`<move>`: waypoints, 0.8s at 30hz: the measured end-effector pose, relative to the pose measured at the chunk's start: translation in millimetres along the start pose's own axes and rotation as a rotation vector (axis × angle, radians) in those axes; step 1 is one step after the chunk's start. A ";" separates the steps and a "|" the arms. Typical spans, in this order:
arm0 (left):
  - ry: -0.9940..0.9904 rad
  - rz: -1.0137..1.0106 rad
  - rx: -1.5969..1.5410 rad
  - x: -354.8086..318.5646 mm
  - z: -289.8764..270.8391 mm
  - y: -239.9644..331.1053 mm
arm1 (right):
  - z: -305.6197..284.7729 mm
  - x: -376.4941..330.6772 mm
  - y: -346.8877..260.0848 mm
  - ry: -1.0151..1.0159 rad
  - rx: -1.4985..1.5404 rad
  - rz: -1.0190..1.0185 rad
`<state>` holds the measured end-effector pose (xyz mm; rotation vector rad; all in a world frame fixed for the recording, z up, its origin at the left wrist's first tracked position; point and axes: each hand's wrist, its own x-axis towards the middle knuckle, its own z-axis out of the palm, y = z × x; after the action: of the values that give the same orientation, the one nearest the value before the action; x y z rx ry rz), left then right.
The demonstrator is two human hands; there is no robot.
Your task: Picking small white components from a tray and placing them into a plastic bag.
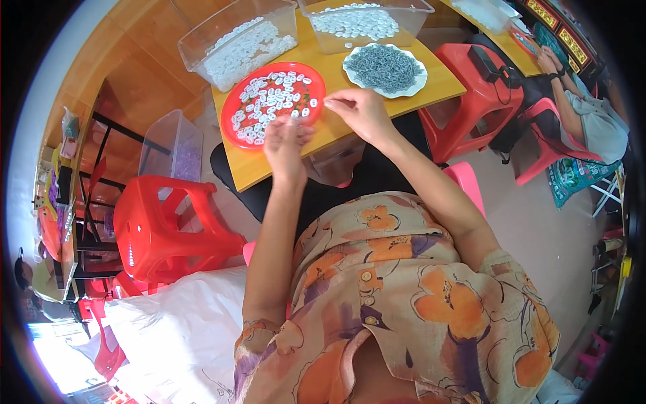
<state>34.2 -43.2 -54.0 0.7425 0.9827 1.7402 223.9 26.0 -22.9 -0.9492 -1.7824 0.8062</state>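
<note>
My left hand [285, 147] is closed, fingertips pinched together over the near edge of a round red plate [227, 124]. What it holds, if anything, is too small to make out. My right hand [367, 114] hangs just right of that plate, thumb and forefinger brought together in a pinch; anything between them is too small to name. Many small white oval pieces [272, 97] with dark marks lie scattered on the plate. Behind my right hand, a white scalloped plate [421, 79] bears a heap of small thin dark grey pieces [383, 67].
Two clear plastic bins [195, 59] [420, 15] of white pieces stand at the back of the yellow table [441, 77]. Red stools [145, 229] [464, 118] flank it. At far right, another person [585, 114] sits at a second table. A white sack [182, 323] lies at lower left.
</note>
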 end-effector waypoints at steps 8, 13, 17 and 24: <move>0.115 0.075 -0.134 25.5 -31.9 24.7 | 50.7 76.6 9.6 -0.365 -0.509 -0.367; 0.119 0.075 -0.136 22.0 -31.6 28.4 | 67.4 77.1 -23.7 -0.386 -0.820 -0.040; 0.110 0.076 -0.129 22.4 -29.7 29.2 | 76.2 71.9 -26.2 -0.411 -0.859 -0.045; 0.133 0.057 -0.144 23.6 -34.4 28.5 | 80.5 77.8 -21.0 -0.459 -0.820 0.056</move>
<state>-15.1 -36.7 -45.0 0.5733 0.9204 1.9082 122.9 73.8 -0.9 -1.4107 -2.5803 0.3084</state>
